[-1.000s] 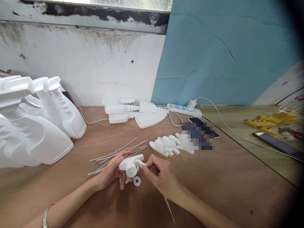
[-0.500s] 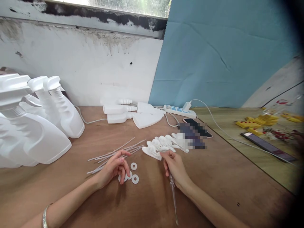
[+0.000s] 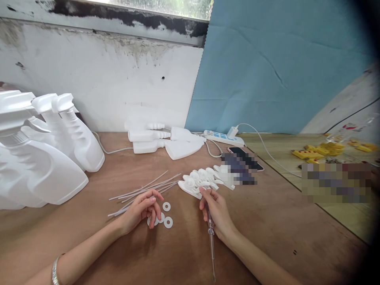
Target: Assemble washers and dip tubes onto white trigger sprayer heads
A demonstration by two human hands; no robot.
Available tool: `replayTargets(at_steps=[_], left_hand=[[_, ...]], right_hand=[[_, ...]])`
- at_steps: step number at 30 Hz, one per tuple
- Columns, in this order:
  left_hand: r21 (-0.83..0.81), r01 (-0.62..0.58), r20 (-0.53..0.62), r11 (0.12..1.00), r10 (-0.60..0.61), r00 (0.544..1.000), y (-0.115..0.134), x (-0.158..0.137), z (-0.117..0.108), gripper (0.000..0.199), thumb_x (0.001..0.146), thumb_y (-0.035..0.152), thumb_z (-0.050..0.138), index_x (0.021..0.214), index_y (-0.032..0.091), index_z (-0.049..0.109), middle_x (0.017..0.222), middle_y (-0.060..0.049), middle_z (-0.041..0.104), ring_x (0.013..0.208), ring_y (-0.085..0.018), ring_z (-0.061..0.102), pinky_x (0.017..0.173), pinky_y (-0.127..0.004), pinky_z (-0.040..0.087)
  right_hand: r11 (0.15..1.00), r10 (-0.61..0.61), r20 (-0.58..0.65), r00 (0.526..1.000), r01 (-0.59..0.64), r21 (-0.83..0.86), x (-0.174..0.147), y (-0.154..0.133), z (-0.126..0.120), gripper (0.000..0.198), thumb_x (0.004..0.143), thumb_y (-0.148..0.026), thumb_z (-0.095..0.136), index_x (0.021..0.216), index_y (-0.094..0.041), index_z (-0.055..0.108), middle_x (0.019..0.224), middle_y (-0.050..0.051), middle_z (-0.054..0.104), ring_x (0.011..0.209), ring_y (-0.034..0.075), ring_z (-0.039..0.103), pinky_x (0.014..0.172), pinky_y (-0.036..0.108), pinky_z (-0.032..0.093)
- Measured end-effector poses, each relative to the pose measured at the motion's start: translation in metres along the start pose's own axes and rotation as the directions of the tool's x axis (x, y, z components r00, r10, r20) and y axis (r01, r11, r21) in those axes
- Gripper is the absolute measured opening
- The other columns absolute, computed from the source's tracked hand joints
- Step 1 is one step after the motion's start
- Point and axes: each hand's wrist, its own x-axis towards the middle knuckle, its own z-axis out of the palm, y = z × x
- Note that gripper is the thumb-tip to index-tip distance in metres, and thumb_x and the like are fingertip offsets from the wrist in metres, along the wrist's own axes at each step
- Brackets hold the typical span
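Observation:
My right hand [image 3: 216, 209] is closed around a thin screwdriver [image 3: 211, 249] with a clear handle, its metal shaft pointing down toward me. Just beyond its fingers lies a row of white spray trigger heads [image 3: 202, 180]; whether the fingertips touch the closest one I cannot tell. My left hand [image 3: 141, 209] hovers with loosely curled fingers apart and nothing in them. Beside and under those fingers are several white washers [image 3: 168, 222], partly covered by the hand. Thin white tubes [image 3: 148, 190] lie fanned out behind the left hand.
White spray bottles [image 3: 53, 166] stand at the left. More white bottles [image 3: 184, 146] lie by the wall, near a power strip [image 3: 224, 138] with a cable. A phone [image 3: 257, 163] rests on the table, partly pixelated. Yellow pieces [image 3: 320, 149] are on the adjoining right-hand table.
My right hand has shifted slightly left, and the screwdriver's tip has swung left. My left hand holds about the same pose.

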Motion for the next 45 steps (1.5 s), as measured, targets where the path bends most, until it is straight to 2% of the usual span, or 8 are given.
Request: replayTargets(at_steps=[9,17,22,25,29,31,40,45], left_hand=[[-0.002,-0.001,-0.015,1.0,0.001,1.0,0.0,-0.001,0.0,0.024,0.082,0.038,0.047,0.087,0.014,0.047,0.061,-0.004,0.063,0.039,-0.01,0.052,0.039,-0.018,0.039],[0.016,-0.025,-0.022,1.0,0.025,0.999,-0.003,0.0,0.002,0.025,0.081,0.038,0.05,0.086,0.014,0.047,0.06,-0.004,0.061,0.038,-0.01,0.051,0.039,-0.019,0.04],[0.4,-0.133,-0.145,0.907,0.206,0.968,0.026,-0.014,0.006,0.021,0.083,0.037,0.049,0.085,0.015,0.049,0.066,-0.004,0.061,0.055,-0.013,0.056,0.055,-0.026,0.045],[0.86,-0.152,-0.212,0.488,0.611,0.763,0.062,-0.038,0.003,0.012,0.082,0.027,0.05,0.087,0.017,0.055,0.088,-0.006,0.06,0.086,-0.017,0.057,0.082,-0.033,0.043],[0.964,0.267,-0.014,-0.017,0.993,0.114,0.102,-0.081,-0.022,0.038,0.07,0.019,0.061,0.106,0.015,0.05,0.106,-0.009,0.054,0.104,-0.025,0.049,0.091,-0.045,0.039],[0.882,0.469,0.057,-0.048,0.998,-0.004,0.113,-0.101,-0.04,0.055,0.066,0.021,0.065,0.116,0.016,0.044,0.118,-0.011,0.049,0.11,-0.03,0.044,0.087,-0.049,0.04],[0.737,0.645,0.118,-0.203,0.978,0.172,0.081,-0.115,-0.08,0.085,0.061,0.029,0.07,0.13,0.005,0.028,0.129,-0.024,0.036,0.12,-0.037,0.036,0.097,-0.055,0.035],[0.743,0.645,0.074,-0.177,0.98,0.184,0.067,-0.117,-0.085,0.084,0.066,0.027,0.068,0.133,0.008,0.022,0.13,-0.024,0.034,0.123,-0.036,0.032,0.098,-0.054,0.034]], right_hand=[[0.996,0.054,0.182,0.982,-0.065,0.055,-0.029,0.018,0.009,0.041,0.072,-0.053,0.057,0.061,-0.019,0.037,0.042,-0.008,0.049,0.022,0.002,0.032,0.024,0.012,0.017],[0.998,-0.023,0.531,0.847,0.051,-0.039,-0.007,0.018,0.044,0.036,0.073,-0.051,0.056,0.069,-0.02,0.038,0.041,-0.01,0.05,0.021,0.003,0.032,0.022,0.012,0.022],[0.99,-0.103,0.582,0.807,0.142,-0.021,0.007,0.017,0.053,0.033,0.077,-0.047,0.053,0.067,-0.019,0.038,0.045,-0.01,0.049,0.023,0.002,0.032,0.025,0.012,0.019],[0.976,-0.136,0.596,0.791,0.21,-0.057,0.007,0.017,0.052,0.031,0.079,-0.044,0.051,0.067,-0.019,0.039,0.048,-0.008,0.049,0.027,0.002,0.031,0.029,0.014,0.02],[0.882,-0.232,0.655,0.719,0.439,-0.17,0.006,0.011,0.046,0.02,0.08,-0.034,0.052,0.07,-0.017,0.048,0.058,-0.004,0.05,0.046,0.006,0.042,0.042,0.018,0.031],[0.799,-0.269,0.705,0.656,0.56,-0.217,0.006,0.007,0.043,0.013,0.08,-0.027,0.052,0.072,-0.017,0.051,0.062,-0.003,0.051,0.056,0.009,0.046,0.051,0.02,0.034],[0.61,-0.301,0.822,0.482,0.761,-0.223,0.011,0.006,0.035,0.015,0.07,-0.004,0.049,0.075,-0.018,0.053,0.075,0.002,0.055,0.073,0.015,0.048,0.065,0.026,0.039],[0.607,-0.337,0.818,0.467,0.772,-0.19,0.011,0.005,0.034,0.022,0.066,0.001,0.046,0.076,-0.017,0.053,0.077,0.003,0.056,0.077,0.016,0.049,0.067,0.028,0.041]])
